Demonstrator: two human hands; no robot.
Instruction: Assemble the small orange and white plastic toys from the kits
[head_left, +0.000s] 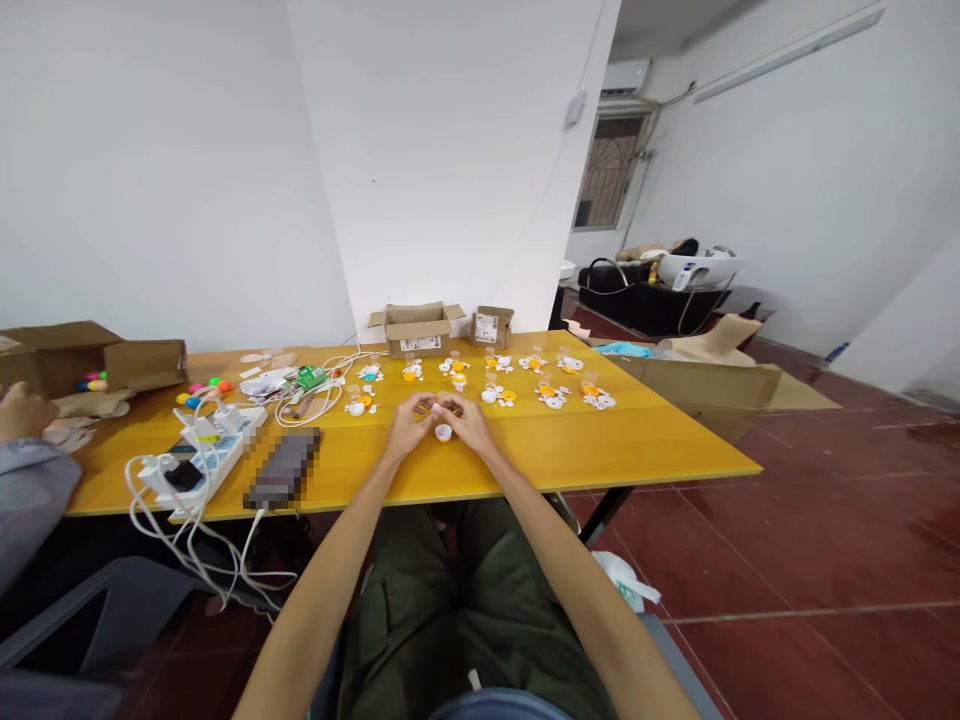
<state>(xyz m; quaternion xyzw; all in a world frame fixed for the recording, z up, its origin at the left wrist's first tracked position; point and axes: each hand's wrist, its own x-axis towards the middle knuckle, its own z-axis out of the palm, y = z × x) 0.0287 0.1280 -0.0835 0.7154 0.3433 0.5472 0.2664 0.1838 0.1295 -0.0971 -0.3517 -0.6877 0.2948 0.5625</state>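
Note:
My left hand (410, 422) and my right hand (466, 420) meet over the yellow table, fingers pinched together around a small white piece (437, 407). Its exact kind is too small to make out, and the fingertips partly cover it. Just below them a small round white cup-like part (443, 433) stands on the table. Beyond my hands sits an orange and white part (459, 381). Several little groups of white discs, orange rings and clear domes spread across the table, among them a group of white discs (492, 396) to the right of my hands.
An open cardboard box (416, 335) and a smaller box (493, 327) stand against the wall. At left lie a power strip (217, 460) with tangled cables, a dark phone (283, 468) and coloured balls (217, 385). Another person's hand (26, 412) is at the far left.

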